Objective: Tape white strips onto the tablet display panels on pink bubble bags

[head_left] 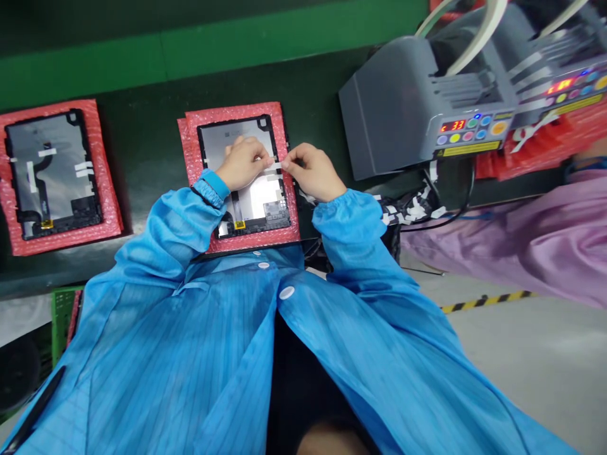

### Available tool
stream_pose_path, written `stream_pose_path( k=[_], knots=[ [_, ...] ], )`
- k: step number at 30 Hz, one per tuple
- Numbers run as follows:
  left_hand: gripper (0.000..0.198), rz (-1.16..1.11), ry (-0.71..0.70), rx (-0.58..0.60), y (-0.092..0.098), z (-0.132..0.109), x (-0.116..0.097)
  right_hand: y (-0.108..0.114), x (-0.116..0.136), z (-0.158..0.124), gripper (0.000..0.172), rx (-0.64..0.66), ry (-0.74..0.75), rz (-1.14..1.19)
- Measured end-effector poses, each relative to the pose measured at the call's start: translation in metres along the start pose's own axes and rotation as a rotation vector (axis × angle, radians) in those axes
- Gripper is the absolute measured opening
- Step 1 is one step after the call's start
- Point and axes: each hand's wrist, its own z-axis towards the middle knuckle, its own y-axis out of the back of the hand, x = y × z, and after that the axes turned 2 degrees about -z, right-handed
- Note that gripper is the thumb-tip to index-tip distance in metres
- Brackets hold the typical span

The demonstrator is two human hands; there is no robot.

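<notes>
A tablet screen panel [256,196] with a black frame and silvery back lies on pink bubble wrap [192,142] in front of me. Over its right edge, a short strip of white tape [275,165] spans the gap between my hands. My left hand [244,163] rests above the panel, its thumb and forefinger closed on the tape's left end. At the tape's right end, my right hand [315,172] pinches with thumb and forefinger, just beyond the panel's edge. A flat dark cable with a yellow tab [239,225] shows below my left hand.
A second panel [57,170] with white tape pieces lies on pink bubble wrap at the left. On the right stand two grey tape dispensers [393,107] with lit displays. Tape scraps [417,208] cling to dark cables below them. A co-worker's pink sleeve [521,227] reaches in from the right.
</notes>
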Motion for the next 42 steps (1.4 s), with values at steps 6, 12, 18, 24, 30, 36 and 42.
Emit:
stream_pose_path(
  k=[6, 12, 18, 24, 30, 36, 42],
  knots=[
    [0.023, 0.079, 0.050, -0.053, -0.011, -0.003, -0.005, -0.015, -0.019, 0.006, 0.030, -0.032, 0.045, -0.177],
    [0.022, 0.118, 0.055, -0.037, -0.011, -0.007, -0.013, -0.016, -0.018, 0.005, 0.023, -0.005, 0.039, -0.233],
    [0.021, 0.150, 0.071, -0.014, -0.008, -0.011, -0.020, -0.016, -0.015, 0.007, 0.020, 0.021, 0.006, -0.251],
    [0.019, 0.134, 0.036, -0.094, -0.013, -0.011, -0.009, -0.010, -0.021, 0.002, 0.027, -0.087, -0.014, -0.234],
    [0.019, 0.136, 0.048, -0.124, -0.017, -0.009, -0.010, -0.021, 0.001, -0.033, 0.027, -0.101, 0.060, -0.345],
    [0.022, 0.182, 0.142, -0.213, 0.016, -0.041, 0.000, -0.025, 0.002, -0.034, 0.030, -0.130, 0.025, -0.363],
    [0.033, 0.298, 0.468, -0.164, 0.034, -0.097, 0.028, -0.023, -0.002, -0.016, 0.010, -0.174, -0.043, -0.409]
  ],
)
